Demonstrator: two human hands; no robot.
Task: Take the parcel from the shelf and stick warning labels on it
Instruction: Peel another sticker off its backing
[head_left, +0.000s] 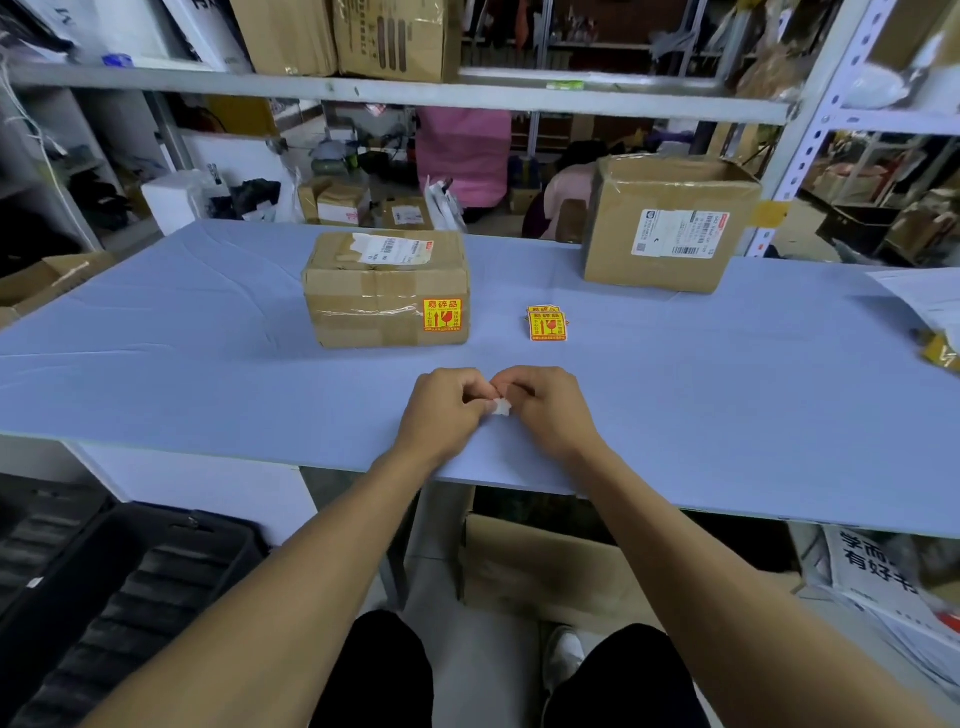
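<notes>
A taped cardboard parcel (387, 288) stands on the blue table (208, 322), with a yellow and red warning label (442, 314) stuck at the right end of its front face. A small stack of the same labels (547, 324) lies on the table to its right. My left hand (444, 410) and my right hand (545, 408) meet near the table's front edge, fingertips pinched together on a small crumpled white scrap of paper (501, 407). Most of the scrap is hidden by my fingers.
A bigger cardboard box (670, 223) with a white shipping label stands at the back right of the table. Papers (924, 296) lie at the right edge. A shelf beam (395, 93) crosses overhead. Black crates (119, 587) and a box (540, 566) sit below the table.
</notes>
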